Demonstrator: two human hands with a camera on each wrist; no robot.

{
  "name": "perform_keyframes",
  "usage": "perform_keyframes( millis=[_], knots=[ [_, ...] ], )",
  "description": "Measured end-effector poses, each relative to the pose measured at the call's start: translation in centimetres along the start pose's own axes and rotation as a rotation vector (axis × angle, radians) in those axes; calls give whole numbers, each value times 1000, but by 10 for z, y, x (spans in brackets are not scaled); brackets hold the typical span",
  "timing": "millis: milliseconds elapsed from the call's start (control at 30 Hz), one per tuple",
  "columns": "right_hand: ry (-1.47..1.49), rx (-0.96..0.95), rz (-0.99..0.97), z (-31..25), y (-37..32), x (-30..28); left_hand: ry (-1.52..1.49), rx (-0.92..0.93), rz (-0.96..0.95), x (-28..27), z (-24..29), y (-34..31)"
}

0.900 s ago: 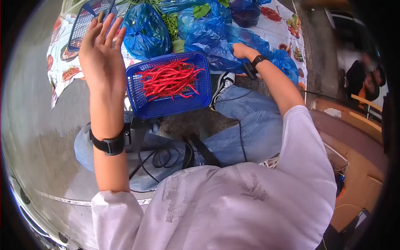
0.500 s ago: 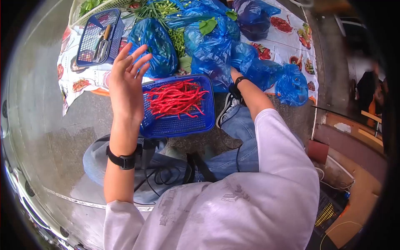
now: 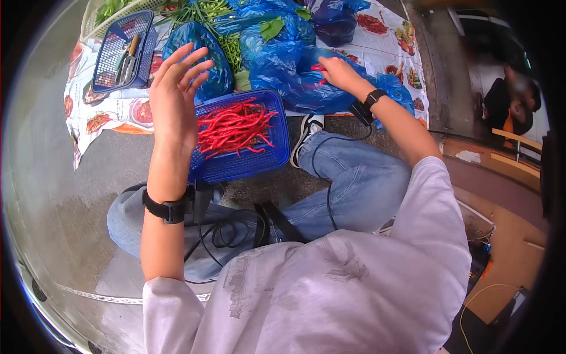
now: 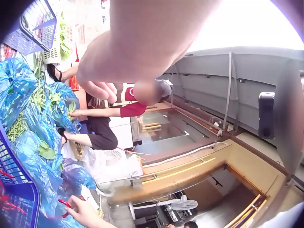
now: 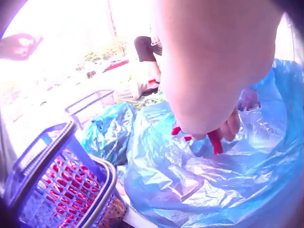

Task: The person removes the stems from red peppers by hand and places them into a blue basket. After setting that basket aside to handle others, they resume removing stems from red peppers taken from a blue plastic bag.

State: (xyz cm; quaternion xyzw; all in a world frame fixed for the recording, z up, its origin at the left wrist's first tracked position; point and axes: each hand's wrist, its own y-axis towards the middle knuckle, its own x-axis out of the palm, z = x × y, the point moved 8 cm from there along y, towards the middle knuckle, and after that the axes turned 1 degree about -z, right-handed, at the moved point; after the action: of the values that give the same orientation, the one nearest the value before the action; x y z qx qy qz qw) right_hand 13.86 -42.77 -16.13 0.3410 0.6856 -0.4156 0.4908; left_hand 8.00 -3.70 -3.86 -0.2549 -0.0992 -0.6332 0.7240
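In the head view the left hand [image 3: 175, 100] is raised palm-up beside the blue basket [image 3: 242, 168], fingers loosely spread, holding nothing. Red chilies [image 3: 236, 130] lie heaped in that basket. The right hand [image 3: 343, 75] pinches red chilies [image 3: 319, 68] above an opened blue plastic bag [image 3: 295, 88]. In the right wrist view, red chili pieces [image 5: 215, 141] stick out from under the right hand [image 5: 213, 104], over the crumpled bag [image 5: 190, 190]. The left wrist view also shows the right hand [image 4: 85, 213] with red chilies at its fingertips.
Behind the left hand, a smaller blue basket [image 3: 99, 75] holds tools with a wooden handle. Tied blue bags [image 3: 215, 76], green vegetables [image 3: 233, 53] and a pale green crate [image 3: 88, 26] stand on the printed sheet [image 3: 97, 109]. Another person [image 4: 102, 130] sits across from them.
The right hand was down at the blue bags; it has risen and moved right, and red chilies now show in its fingers. The left hand stays raised and empty.
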Motion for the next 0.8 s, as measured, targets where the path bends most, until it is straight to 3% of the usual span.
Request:
perform_keyframes(
  millis=[67,133,167,267,367,400,467,533,733,800],
  knots=[
    [13,84,50,5,-18,-32,11,-30,-8,0,-3,-3],
    [62,40,246,1,-35,-74,-11,-36,-12,1,-4,-7],
    [47,43,252,0,-41,-86,21,-45,-46,4,-5,-8],
    [118,185,423,-27,-64,-149,75,-61,-96,18,-4,-16],
    [739,271,481,-61,-77,-169,512,136,-347,46,-7,-29],
    [742,257,483,-83,-79,-171,584,169,-396,55,-9,-35],
    [1203,219,446,-124,-79,-155,277,-12,-376,64,-22,-44],
    [1350,195,414,-163,-76,-132,51,-149,-400,70,-32,-48],
    [1470,180,235,-210,-78,-86,113,-14,-390,63,-28,-52],
    [846,58,646,-217,-97,-132,380,81,-370,62,-24,-55]
  ],
)
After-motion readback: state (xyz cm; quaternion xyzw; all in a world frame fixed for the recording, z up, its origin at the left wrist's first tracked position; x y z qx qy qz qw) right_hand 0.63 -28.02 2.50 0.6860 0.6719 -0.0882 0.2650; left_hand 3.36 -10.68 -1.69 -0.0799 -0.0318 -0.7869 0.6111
